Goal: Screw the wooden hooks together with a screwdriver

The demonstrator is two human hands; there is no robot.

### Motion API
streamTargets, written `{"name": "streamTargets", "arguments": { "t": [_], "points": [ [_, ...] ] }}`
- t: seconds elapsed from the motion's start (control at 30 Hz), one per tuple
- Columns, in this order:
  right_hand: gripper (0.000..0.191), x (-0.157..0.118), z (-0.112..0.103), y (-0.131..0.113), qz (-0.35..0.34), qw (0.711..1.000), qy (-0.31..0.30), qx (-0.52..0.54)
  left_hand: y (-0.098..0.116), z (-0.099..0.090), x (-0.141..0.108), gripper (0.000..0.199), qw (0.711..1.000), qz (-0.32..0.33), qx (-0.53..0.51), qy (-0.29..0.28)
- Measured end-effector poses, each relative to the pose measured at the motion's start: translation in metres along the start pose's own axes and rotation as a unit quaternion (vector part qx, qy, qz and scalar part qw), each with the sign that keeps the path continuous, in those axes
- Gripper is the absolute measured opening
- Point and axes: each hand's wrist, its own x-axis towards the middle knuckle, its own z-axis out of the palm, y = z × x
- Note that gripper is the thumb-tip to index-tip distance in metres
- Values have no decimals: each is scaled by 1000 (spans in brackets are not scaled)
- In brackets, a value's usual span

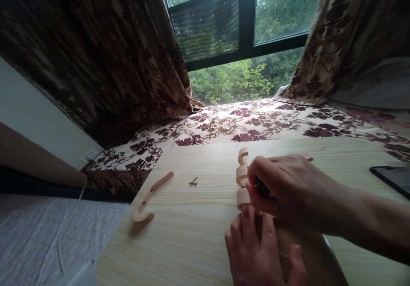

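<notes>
Three curved wooden hooks (239, 175) just left of the right hand (275, 185), its fingers clamped around a dark handle (262, 188), left hand (253, 249) below, hold unclear, screws (193, 182) farther left

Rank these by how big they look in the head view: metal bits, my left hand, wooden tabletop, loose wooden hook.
1. Wooden tabletop
2. Left hand, cut off at the bottom edge
3. Loose wooden hook
4. Metal bits

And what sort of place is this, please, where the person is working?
Probably a room in a home, perhaps a bedroom: patterned curtains flank the window, a matching floral cloth lies below it, and a quilted, bed-like surface shows at lower left.
</notes>
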Motion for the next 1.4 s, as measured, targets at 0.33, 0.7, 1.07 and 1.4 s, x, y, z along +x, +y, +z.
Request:
{"name": "streamTargets", "arguments": {
  "t": [0.33, 0.7, 1.07, 1.4],
  "points": [
    [8, 10, 6, 13, 86, 993, -70, 37, -1, 1, 2, 46, 1000, 8, -13, -1],
    [2, 12, -34, 20, 30, 975, -216, 36, 0, -4, 7, 44, 999, 16, 24, -25],
    [18, 18, -41, 14, 30, 954, -293, -56, 0, -4, 10, 41, 999, 24, 7, -25],
    [19, 21, -49, 2, 7, 941, -332, -65, -1, -6, 10, 41, 999, 32, 21, -37]
  ]
}}
